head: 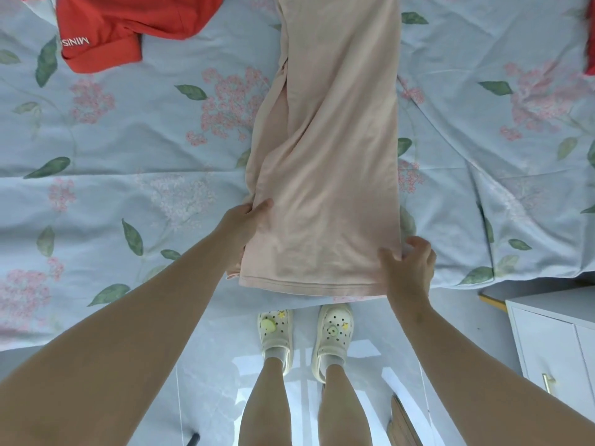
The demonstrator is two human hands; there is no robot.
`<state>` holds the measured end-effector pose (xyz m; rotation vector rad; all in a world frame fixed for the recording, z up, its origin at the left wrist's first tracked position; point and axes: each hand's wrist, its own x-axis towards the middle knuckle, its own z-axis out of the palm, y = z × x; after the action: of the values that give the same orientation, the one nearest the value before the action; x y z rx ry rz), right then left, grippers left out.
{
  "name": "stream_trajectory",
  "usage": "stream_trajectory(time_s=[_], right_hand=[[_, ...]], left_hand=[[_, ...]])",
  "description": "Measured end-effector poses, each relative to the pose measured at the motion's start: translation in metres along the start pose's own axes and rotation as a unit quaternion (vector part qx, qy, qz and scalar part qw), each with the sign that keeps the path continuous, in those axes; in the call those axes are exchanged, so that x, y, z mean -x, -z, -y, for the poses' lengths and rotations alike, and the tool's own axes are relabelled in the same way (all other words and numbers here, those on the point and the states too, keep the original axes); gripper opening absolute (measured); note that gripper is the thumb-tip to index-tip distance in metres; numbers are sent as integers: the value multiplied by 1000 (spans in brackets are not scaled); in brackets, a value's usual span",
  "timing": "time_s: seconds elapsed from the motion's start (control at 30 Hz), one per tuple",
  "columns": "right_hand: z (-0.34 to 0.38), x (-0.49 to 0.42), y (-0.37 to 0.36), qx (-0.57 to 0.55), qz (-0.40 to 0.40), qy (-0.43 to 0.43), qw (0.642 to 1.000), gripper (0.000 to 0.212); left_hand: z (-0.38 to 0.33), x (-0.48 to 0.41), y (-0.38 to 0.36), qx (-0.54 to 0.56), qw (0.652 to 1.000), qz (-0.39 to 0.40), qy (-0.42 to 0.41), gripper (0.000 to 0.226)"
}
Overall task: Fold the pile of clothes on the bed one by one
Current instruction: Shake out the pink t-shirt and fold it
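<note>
A long pale pink garment, folded lengthwise into a narrow strip, lies stretched across the bed from its near edge to the top of the view. My left hand grips the strip's left side near the hem, thumb on top. At the hem's right corner, my right hand pinches the cloth between thumb and fingers. A red garment with white lettering lies crumpled at the far left of the bed.
The bed is covered by a light blue floral sheet. A white cabinet stands on the floor at the right. My feet in cream clogs stand at the bed's edge. A sliver of red cloth shows at the right border.
</note>
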<state>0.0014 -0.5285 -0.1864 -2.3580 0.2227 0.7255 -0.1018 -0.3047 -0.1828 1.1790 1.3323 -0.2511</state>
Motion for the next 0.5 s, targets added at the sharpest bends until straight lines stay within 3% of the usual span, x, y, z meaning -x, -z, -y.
stream_trajectory(time_s=[0.07,0.17,0.3,0.4,0.5], right_hand=[[4,-11,-1,41,16,1,999,42],[4,-27,-1,61,62,-8,996,7],[9,-36,0,74,44,-37,996,6],[28,-45,-3,72,24,-12,997,26],[48,-64,-10,60,37,-18,997,33]], left_hand=[[-6,-4,-3,-63,996,-42,-56,24],[-6,-9,1,-143,975,-142,-94,11],[-12,-12,-1,-197,970,-135,-43,7],[-39,-26,-13,-171,971,-144,-83,27],[-72,-46,-23,-214,958,-145,-126,34]])
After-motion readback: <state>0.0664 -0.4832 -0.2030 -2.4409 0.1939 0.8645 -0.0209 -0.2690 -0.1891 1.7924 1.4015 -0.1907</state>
